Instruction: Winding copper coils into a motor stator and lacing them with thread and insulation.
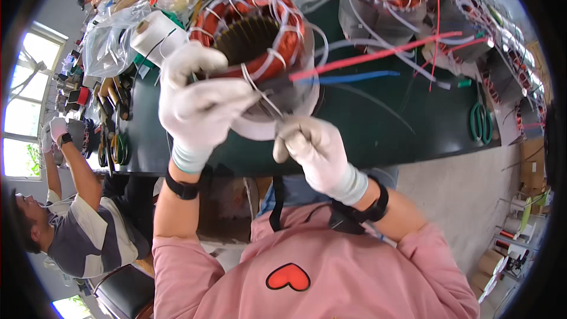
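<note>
A motor stator [304, 53] with copper-red windings stands on the table in front of me, its wound end turned toward me. White cord ties bind the coils around its open bore. My left hand [201, 103], in a white glove, is closed against the near left rim of the winding; its fingers hide what they grip. From the winding beside those fingertips, a white lacing cord [269, 101] runs down taut to my right hand [313, 150]. That gloved hand is closed in a pinch on the cord, just below the stator. Red sleeved leads [378, 56] and a blue one [354, 77] stick out rightward.
A second wound stator [387, 15] stands at the back right. Green-handled scissors [481, 123] lie near the table's right end. A white cord spool [158, 38] and plastic bags [112, 47] are at the left, near more scissors [118, 145]. Another person [88, 218] works at far left.
</note>
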Demonstrator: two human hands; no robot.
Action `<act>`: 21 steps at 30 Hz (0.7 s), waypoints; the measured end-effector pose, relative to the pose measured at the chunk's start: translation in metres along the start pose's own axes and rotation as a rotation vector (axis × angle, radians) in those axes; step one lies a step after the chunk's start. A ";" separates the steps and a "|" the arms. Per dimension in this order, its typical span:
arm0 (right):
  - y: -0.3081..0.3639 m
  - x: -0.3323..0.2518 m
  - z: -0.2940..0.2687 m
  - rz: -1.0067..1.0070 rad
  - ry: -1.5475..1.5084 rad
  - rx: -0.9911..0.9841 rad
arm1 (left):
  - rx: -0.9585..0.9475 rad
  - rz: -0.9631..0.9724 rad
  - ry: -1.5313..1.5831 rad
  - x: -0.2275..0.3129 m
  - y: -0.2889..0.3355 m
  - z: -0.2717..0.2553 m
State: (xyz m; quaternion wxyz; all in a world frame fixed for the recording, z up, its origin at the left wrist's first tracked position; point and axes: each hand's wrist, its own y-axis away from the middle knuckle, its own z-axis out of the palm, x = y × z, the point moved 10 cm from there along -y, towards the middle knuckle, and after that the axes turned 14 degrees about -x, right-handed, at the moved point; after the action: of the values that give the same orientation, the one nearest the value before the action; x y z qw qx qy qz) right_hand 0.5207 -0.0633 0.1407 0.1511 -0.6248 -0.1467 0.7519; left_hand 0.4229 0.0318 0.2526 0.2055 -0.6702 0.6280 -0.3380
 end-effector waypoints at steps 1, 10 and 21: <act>-0.002 0.002 -0.001 0.006 -0.077 0.003 | 0.071 0.050 0.096 -0.005 0.000 -0.001; 0.014 -0.024 0.028 0.051 -1.013 0.014 | 0.067 0.013 0.217 -0.011 -0.002 -0.002; -0.001 0.002 0.006 0.041 -0.122 -0.017 | 0.018 0.008 0.271 -0.019 0.001 -0.002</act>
State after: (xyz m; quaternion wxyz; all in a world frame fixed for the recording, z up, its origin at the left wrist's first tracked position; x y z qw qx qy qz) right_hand 0.5142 -0.0619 0.1398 0.1213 -0.5817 -0.1491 0.7904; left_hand 0.4211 0.0502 0.2496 0.1263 -0.6139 0.6498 -0.4301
